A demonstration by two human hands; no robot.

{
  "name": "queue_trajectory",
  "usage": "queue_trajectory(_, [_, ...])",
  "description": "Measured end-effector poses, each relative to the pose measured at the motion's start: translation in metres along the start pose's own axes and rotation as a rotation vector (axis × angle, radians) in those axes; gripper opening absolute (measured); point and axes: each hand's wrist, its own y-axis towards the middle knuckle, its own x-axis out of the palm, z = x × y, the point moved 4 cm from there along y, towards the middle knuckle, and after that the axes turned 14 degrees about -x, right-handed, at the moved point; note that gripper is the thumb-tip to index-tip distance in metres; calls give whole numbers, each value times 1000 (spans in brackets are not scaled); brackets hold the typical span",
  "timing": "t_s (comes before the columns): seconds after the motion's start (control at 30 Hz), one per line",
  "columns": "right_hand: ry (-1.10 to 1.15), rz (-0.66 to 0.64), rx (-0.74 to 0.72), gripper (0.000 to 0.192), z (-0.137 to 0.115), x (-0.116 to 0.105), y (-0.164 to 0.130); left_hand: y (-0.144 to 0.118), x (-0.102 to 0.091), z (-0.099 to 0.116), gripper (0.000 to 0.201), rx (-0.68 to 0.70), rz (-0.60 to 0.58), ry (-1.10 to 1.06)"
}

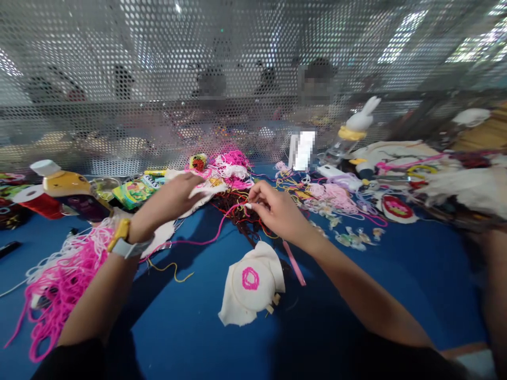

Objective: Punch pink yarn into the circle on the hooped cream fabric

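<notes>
Pink yarn point(222, 224) trails across your cluttered blue bench point(396, 279) before perforated metal screen point(119, 79); right hand point(275, 208) pinches its end, left hand point(178, 198) grips white cloth point(208, 192).

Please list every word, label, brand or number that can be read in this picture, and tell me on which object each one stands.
No text can be read with certainty.
Green snack packet beyond the left hand: white lettering, too blurred to read.
Bottle with yellow label: no legible print.
White card at the back: blurred out.
Embroidery hoop below the right hand: only a pink stitched ring, not a letter.
</notes>
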Motion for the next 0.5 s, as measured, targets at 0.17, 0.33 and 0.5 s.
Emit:
queue_trajectory(0.17, [24,-27,-7,15,-6,3,-1,-3,45,50,29,120,-270,-559])
queue_trajectory(0.33, [76,13,-4,15,-8,1,-1,3,59,39,23,55,-264,-738])
queue_trajectory(0.5, [102,54,-11,15,-8,0,-1,4,61,37,23,13,-277,-805])
